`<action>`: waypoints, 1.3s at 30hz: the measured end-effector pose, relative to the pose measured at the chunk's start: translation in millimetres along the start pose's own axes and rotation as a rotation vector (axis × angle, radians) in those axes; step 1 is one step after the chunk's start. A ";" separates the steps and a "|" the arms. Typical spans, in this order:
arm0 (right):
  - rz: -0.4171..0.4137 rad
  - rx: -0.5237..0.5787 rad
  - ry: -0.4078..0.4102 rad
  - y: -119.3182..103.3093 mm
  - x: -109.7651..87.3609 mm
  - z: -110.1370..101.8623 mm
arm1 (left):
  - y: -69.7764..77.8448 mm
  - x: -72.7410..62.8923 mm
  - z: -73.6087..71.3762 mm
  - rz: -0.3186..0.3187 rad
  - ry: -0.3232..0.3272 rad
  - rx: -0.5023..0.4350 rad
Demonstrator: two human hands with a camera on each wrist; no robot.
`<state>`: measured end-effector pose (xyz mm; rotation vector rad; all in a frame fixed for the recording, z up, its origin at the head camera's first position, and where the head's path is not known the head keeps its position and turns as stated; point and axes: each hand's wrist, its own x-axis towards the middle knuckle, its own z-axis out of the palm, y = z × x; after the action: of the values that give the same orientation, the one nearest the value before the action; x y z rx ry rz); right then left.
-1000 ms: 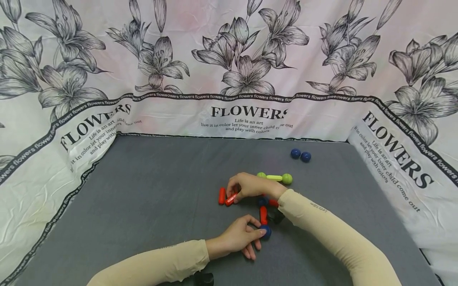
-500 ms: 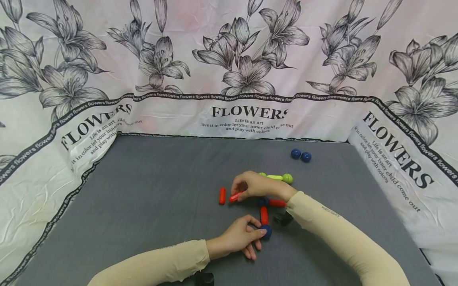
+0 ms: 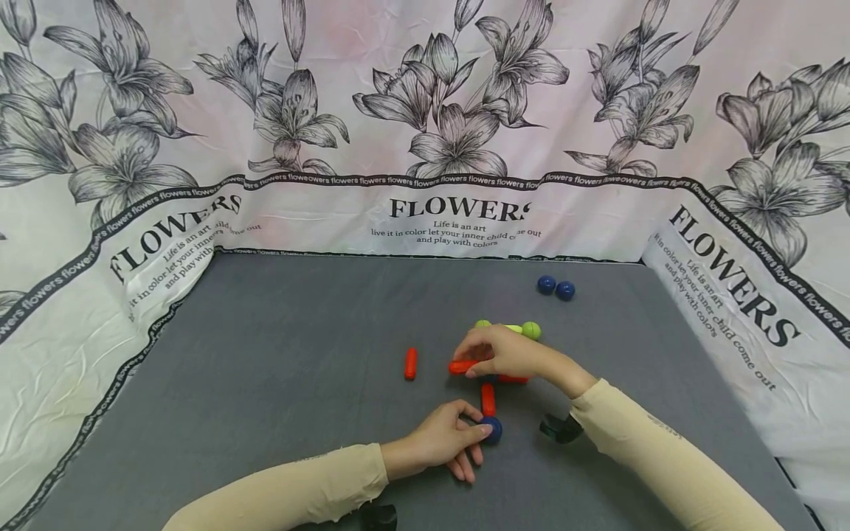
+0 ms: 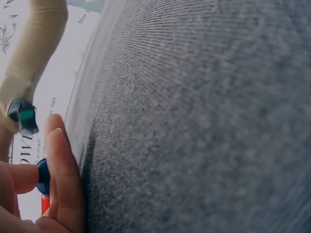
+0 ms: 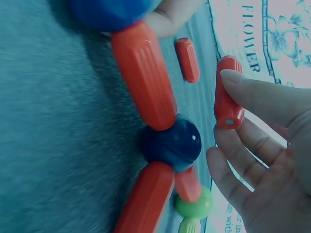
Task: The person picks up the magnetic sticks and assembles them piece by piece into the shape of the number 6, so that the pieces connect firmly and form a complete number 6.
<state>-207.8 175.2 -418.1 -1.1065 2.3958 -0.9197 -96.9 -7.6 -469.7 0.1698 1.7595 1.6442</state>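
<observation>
My left hand (image 3: 445, 439) pinches a blue ball (image 3: 492, 430) between thumb and finger. From that ball a red rod (image 3: 488, 400) runs away to a second blue ball (image 5: 172, 143), mostly hidden by my right hand in the head view. Another red rod (image 5: 146, 199) extends sideways from this second ball. A shorter-looking red rod (image 5: 188, 184) shows behind it, in line with a green ball (image 5: 194, 204). My right hand (image 3: 508, 350) grips a loose red rod (image 5: 227, 92) between thumb and fingers, close over the second ball.
To the left of the right hand, one red rod (image 3: 411, 363) lies alone on the grey table (image 3: 285, 354). Two blue balls (image 3: 555, 287) sit at the back right. Beyond my right hand is a green rod with green balls (image 3: 530, 330) at its ends. Flower-printed cloth (image 3: 458, 147) surrounds the table.
My right hand has lifted the red rod from beside the lone one and carried it right, toward the second blue ball. The left hand has stayed on its ball.
</observation>
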 end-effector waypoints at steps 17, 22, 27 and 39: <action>0.029 0.054 0.145 16.0 -69.1 21.9 | 8.2 4.2 -9.3 -0.020 -0.039 0.018; 0.069 0.053 0.173 16.0 -87.5 24.9 | 9.0 5.8 -11.3 -0.031 -0.063 0.032; 0.090 0.066 0.179 17.2 -100.0 29.8 | 10.1 6.5 -12.1 -0.040 -0.075 0.032; 0.090 0.110 0.167 11.5 -110.5 40.3 | 9.6 8.1 -12.9 -0.050 -0.075 0.030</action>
<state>-121.8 249.2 -451.1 -0.9064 2.4701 -1.1377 -113.6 -12.1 -465.0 0.1976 1.7189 1.5568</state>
